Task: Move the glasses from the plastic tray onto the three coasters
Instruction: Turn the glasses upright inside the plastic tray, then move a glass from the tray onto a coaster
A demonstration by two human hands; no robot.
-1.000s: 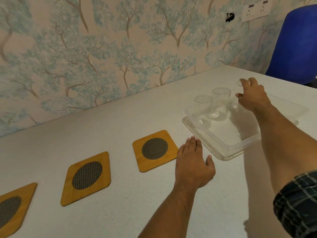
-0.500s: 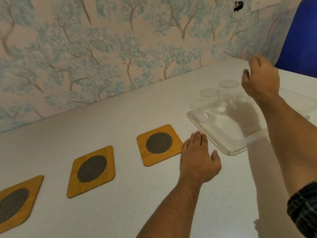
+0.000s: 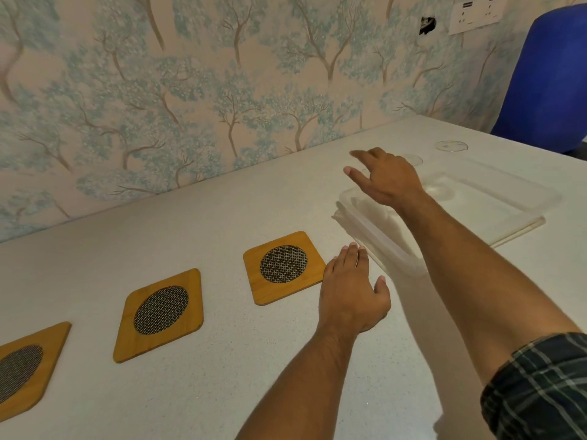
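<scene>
Head view: left hand (image 3: 351, 292) flat on table (image 3: 222, 360); right hand (image 3: 387, 176) spread, empty.

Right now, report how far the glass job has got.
Nothing looks done: all three coasters are bare. The right hand reaches over the tray's far-left corner with fingers spread, apparently empty; the left hand rests flat on the table. Glass rims show faintly behind it. All the glasses remain to move.

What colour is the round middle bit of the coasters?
Dark grey woven mesh, set in orange-brown wood; see the nearest coaster in the head view.
</scene>
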